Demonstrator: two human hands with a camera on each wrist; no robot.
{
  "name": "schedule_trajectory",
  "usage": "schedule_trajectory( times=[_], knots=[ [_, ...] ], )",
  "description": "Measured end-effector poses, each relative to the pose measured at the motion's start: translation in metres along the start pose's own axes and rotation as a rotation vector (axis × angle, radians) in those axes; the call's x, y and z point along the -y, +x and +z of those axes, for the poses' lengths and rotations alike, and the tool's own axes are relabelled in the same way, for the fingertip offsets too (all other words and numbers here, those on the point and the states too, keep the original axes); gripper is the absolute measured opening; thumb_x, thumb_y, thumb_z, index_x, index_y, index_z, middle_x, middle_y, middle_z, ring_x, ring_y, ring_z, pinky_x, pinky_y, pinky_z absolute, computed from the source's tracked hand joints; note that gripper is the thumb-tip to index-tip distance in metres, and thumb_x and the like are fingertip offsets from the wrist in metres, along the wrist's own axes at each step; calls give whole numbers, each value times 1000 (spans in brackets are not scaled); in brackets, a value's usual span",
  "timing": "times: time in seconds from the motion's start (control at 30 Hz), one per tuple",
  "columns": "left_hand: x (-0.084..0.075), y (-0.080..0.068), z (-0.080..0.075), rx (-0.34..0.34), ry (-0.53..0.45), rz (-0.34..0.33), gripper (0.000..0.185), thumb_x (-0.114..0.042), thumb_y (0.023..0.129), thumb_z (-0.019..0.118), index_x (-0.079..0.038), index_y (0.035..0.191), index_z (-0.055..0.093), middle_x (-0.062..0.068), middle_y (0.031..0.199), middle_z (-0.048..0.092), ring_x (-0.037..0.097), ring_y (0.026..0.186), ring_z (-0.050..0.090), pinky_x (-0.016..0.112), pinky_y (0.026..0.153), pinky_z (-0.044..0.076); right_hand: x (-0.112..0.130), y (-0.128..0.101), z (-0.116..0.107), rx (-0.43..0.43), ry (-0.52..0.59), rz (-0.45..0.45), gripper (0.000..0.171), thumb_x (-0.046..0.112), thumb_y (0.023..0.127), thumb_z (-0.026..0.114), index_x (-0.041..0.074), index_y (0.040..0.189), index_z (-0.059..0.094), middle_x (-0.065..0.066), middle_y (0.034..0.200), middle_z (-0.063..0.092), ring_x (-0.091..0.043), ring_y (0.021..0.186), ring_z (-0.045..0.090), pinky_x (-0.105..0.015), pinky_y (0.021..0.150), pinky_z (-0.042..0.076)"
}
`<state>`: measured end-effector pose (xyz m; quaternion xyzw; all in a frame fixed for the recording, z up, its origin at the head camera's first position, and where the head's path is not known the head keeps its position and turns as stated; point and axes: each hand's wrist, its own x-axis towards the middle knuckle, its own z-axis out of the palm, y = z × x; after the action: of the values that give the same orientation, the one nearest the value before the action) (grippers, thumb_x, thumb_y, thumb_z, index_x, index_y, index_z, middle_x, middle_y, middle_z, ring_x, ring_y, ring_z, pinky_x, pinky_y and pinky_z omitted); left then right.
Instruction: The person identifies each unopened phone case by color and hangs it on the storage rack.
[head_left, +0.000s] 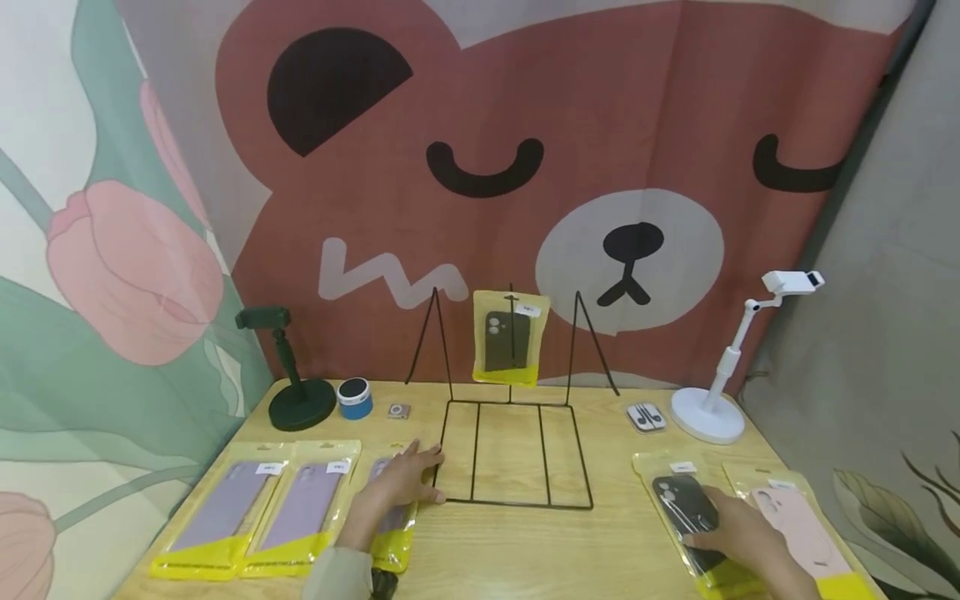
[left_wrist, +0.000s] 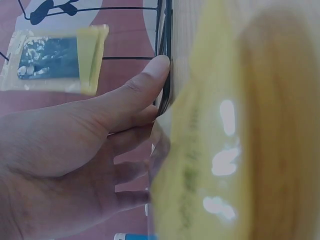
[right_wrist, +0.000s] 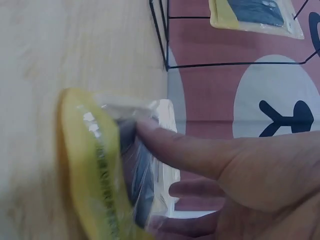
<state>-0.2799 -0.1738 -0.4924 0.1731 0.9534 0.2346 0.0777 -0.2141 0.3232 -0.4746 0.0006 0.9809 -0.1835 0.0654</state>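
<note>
My left hand [head_left: 401,482] touches the left side of a black wire rack [head_left: 517,504], its thumb and fingers extended. Beneath that wrist lies a bagged purple phone case [head_left: 392,521], partly covered by the hand. My right hand [head_left: 738,529] pinches a bagged black phone case [head_left: 686,504]; in the right wrist view the thumb presses the clear bag [right_wrist: 137,165] while the other fingers lie along its far side. Another bagged dark phone case [head_left: 507,342] hangs from the rack's middle prong. Beside the right hand lies a bagged pink phone case [head_left: 795,525].
Two more bagged purple cases [head_left: 300,508] lie at the left. Along the back stand a dark green stand [head_left: 300,404], a blue speaker [head_left: 355,398], a small square device [head_left: 399,411], boxed earphones [head_left: 646,417] and a white stand [head_left: 708,414]. A bear-print curtain [head_left: 360,208] hangs behind.
</note>
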Motion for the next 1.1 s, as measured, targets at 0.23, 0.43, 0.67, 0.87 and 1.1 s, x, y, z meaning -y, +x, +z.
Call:
schedule_trajectory(
  times=[0.23,0.43,0.67,0.87,1.1],
  knots=[
    [-1,-2,1,7,-11,-3,71,-33,76,79,-8,137,54,12,149,41,47,140,21,68,106,21,-3,10,1,37,68,-22,116,51,58,88,-16,134,33,-42,119,50,-46,101,55,-63,85,44],
    [1,0,1,2,-2,12,71,-35,77,79,-9,138,54,12,149,41,49,139,23,69,105,22,-12,9,-4,68,120,-6,104,50,66,84,-10,135,35,-40,117,51,-47,99,56,-60,83,46],
    [1,1,0,7,15,6,72,-36,77,79,-9,138,53,12,149,41,47,139,24,67,106,22,-7,-1,-18,58,308,-70,70,25,88,71,-2,143,37,-14,91,68,-23,80,62,-40,69,49],
    [1,0,-1,6,16,12,71,-36,77,78,-8,138,53,12,149,41,47,138,25,66,106,23,27,-21,-15,31,467,-159,49,30,92,65,11,136,55,-21,132,57,-36,113,58,-48,87,50],
    [0,-1,-1,10,-22,25,71,-34,78,78,-7,138,52,12,149,41,46,140,24,63,109,22,86,-39,-11,-18,636,-251,36,29,91,67,15,124,67,-8,129,62,-12,108,59,-30,83,52]
  ],
)
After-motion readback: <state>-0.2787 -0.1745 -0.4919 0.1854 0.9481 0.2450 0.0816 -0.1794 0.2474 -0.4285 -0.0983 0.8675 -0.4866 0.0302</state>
